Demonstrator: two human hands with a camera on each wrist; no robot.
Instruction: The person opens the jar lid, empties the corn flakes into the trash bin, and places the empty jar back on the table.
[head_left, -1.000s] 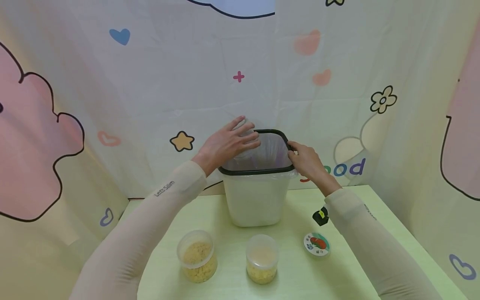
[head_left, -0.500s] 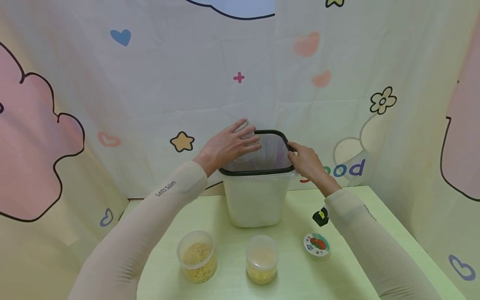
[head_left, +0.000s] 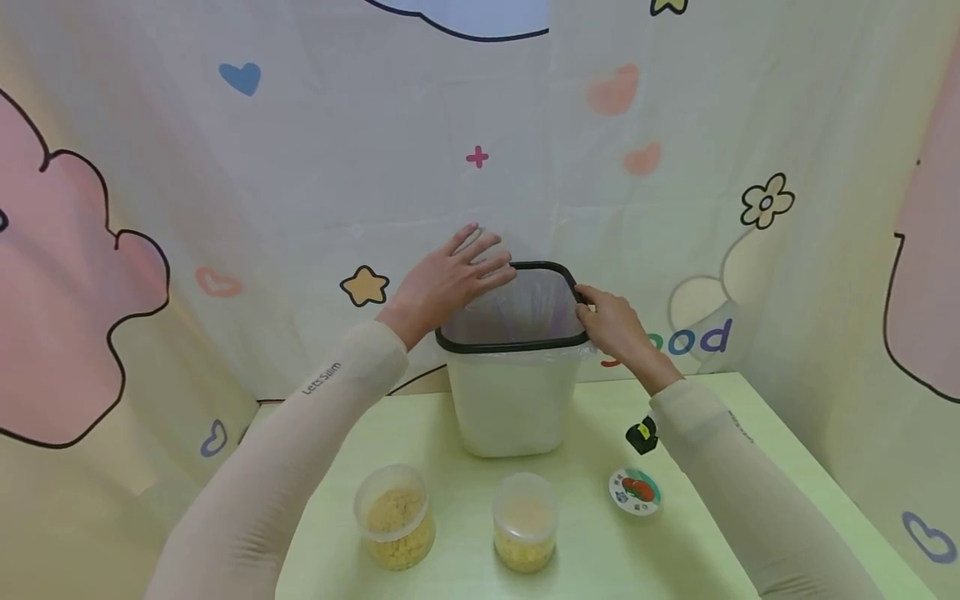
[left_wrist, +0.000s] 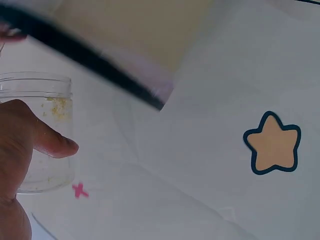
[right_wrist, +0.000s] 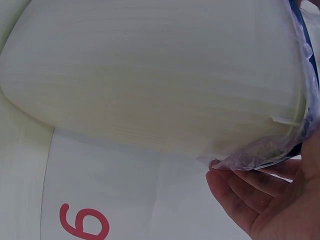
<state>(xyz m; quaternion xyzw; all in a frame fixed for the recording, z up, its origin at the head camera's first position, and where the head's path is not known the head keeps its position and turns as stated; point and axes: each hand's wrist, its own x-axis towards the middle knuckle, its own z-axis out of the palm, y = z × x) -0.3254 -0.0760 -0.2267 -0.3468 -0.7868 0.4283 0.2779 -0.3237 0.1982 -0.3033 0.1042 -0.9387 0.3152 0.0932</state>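
Note:
My left hand (head_left: pixel 457 279) is over the left side of a white trash bin (head_left: pixel 510 404) and grips a clear plastic jar (left_wrist: pixel 55 125). A few yellow crumbs cling inside the jar, whose mouth faces the bin in the left wrist view. From the head view the jar is mostly hidden behind the hand. At the bin's right side, my right hand (head_left: pixel 613 323) holds the black rim (head_left: pixel 517 344) along with the clear liner bag (right_wrist: pixel 265 152) folded over it.
Nearer on the pale green table (head_left: pixel 450 500) stand an open tub of yellow crumbs (head_left: pixel 397 546) and a smaller lidded-looking tub (head_left: pixel 525 533). To the right lie a round lid with a tomato picture (head_left: pixel 635 492) and a small black object (head_left: pixel 642 435). A printed curtain (head_left: pixel 300 167) hangs behind.
My left hand dipped slightly, then rose and shifted a little left with the jar. The right hand has stayed at the rim.

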